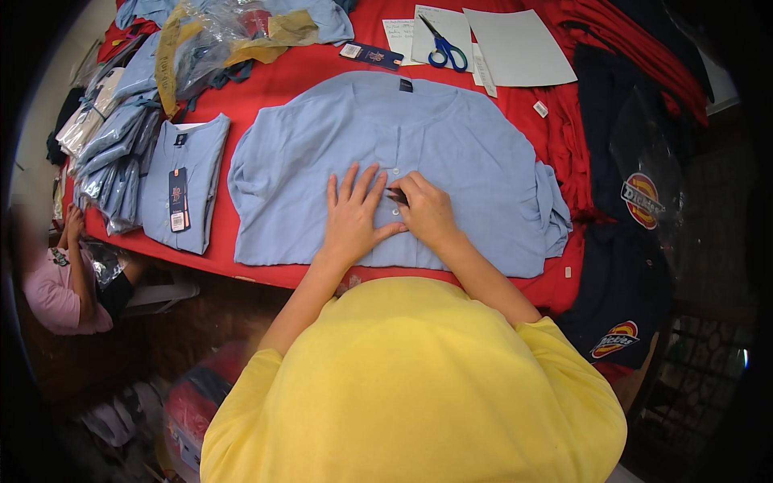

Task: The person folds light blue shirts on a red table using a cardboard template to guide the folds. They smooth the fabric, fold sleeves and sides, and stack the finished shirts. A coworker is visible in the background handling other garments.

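A light blue buttoned shirt (pixel 298 185) lies spread in front of me, its neckline at the far side and its sides tucked in. My left hand (pixel 353 216) presses on it with fingers stretched out, just left of the button placket. Beside the placket, my right hand (pixel 431 213) is closed in a pinch on a small dark tool (pixel 398 196); the fingers hide most of it, so its kind is unclear. A white button (pixel 395 171) shows just beyond the fingertips.
A folded blue shirt with a dark hang tag (pixel 179 201) lies left, beside bagged shirts (pixel 113 173). Blue-handled scissors (pixel 443 52), papers (pixel 519 48) and another tag (pixel 370 55) are at the back. Dark garments (pixel 616 278) lie right. A person in pink (pixel 64 290) sits far left.
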The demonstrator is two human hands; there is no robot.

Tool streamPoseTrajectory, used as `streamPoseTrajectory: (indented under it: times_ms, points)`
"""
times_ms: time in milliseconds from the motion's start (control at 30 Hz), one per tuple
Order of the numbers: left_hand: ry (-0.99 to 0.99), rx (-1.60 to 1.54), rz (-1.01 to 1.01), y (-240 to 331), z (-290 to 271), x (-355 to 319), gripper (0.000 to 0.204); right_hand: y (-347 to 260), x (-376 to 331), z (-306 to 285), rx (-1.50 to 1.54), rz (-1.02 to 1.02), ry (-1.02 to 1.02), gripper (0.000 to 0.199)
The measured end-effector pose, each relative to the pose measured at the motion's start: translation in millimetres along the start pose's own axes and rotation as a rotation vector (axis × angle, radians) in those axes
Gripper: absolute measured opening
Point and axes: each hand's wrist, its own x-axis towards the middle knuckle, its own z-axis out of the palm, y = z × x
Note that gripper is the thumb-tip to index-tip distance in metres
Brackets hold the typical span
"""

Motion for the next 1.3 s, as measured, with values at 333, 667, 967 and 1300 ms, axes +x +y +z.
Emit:
streamPoseTrajectory:
  times_ms: [333, 667, 967, 1300]
  points:
    - [0.086, -0.09, 0.002, -3, 0, -1, 0.059, 14, 15, -28, 0.154, 0.273, 0.104, 0.009]
    - [0.153, -0.294, 0.044, -4, -1, 29, 0.015, 23, 63, -27, 0.084, 0.16, 0.075, 0.013]
    - [0.091, -0.327, -0.013, -10, 11, 26, 0.029, 32, 98, 0, -0.005, 0.131, -0.023, 0.013]
    - [0.057, -0.199, 0.03, 1, 3, 50, 0.02, 27, 81, -18, 0.389, 0.428, -0.021, 0.011]
